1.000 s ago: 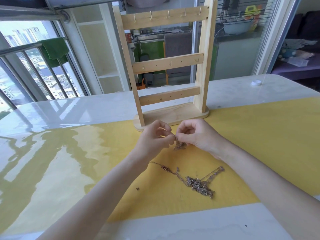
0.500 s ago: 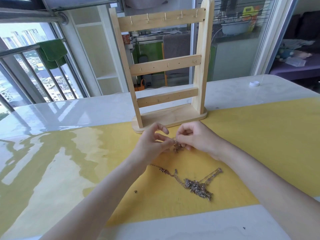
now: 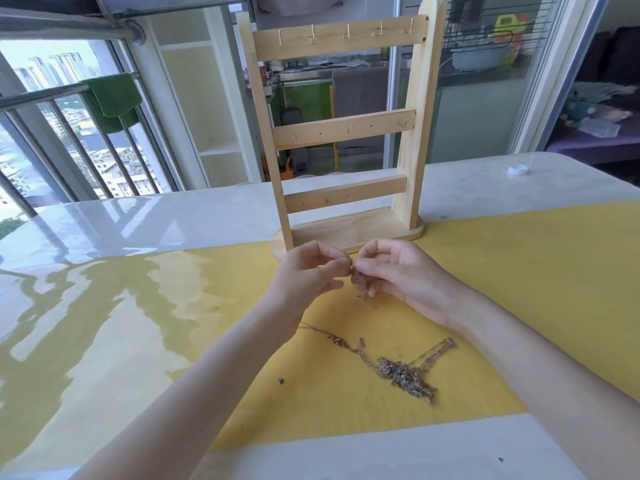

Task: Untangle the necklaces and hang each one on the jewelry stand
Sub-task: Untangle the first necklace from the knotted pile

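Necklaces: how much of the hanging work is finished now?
Nothing hangs yet: the jewelry stand has bare hooks. The left hand and right hand pinch one small chain. A tangled pile of necklaces waits on the yellow mat.

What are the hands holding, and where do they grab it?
Both the left hand and the right hand pinch a small chain at its top; the rest dangles.

You have a pale, unpainted wooden jewelry stand [image 3: 346, 133] with small gold-toned hooks, at the far edge of a plain yellow mat [image 3: 519, 289]. The worktop [image 3: 121, 220] around it is glossy white. The tangled necklaces [image 3: 405, 372] on the mat are silvery with brownish beads. Near the far right corner sits a white cap [image 3: 517, 170].
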A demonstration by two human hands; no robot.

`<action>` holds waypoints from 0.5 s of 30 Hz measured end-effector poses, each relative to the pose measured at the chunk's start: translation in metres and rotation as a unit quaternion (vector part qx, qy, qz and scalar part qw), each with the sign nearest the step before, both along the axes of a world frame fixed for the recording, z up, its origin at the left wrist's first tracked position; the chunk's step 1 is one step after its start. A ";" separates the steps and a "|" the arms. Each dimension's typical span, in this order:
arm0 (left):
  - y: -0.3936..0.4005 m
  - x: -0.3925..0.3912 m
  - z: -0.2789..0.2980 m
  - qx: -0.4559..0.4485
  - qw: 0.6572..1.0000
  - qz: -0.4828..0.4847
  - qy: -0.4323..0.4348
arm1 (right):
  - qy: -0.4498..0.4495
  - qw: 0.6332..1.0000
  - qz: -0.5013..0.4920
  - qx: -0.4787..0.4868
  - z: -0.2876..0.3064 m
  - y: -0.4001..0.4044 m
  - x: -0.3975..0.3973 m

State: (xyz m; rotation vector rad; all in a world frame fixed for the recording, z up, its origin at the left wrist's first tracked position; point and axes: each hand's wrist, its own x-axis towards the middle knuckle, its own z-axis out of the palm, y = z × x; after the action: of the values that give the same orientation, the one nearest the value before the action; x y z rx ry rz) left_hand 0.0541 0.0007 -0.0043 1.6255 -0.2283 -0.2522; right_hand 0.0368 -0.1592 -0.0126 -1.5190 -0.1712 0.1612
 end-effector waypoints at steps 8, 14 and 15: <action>-0.002 -0.002 0.002 -0.057 0.998 0.039 0.012 | -0.004 1.000 -0.014 0.001 0.001 -0.004 -0.001; -0.006 -0.005 0.001 -0.035 0.997 0.043 -0.046 | -0.006 0.999 -0.047 -0.013 -0.001 -0.004 0.000; -0.006 -0.005 0.000 -0.037 0.997 0.042 -0.048 | 0.002 0.999 -0.047 0.007 0.000 -0.005 0.000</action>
State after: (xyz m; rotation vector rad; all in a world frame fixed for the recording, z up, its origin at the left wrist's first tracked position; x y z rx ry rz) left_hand 0.0489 -0.0053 -0.0040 1.5723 -0.2388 -0.1001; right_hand 0.0366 -0.1643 -0.0129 -1.5097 -0.0963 0.0876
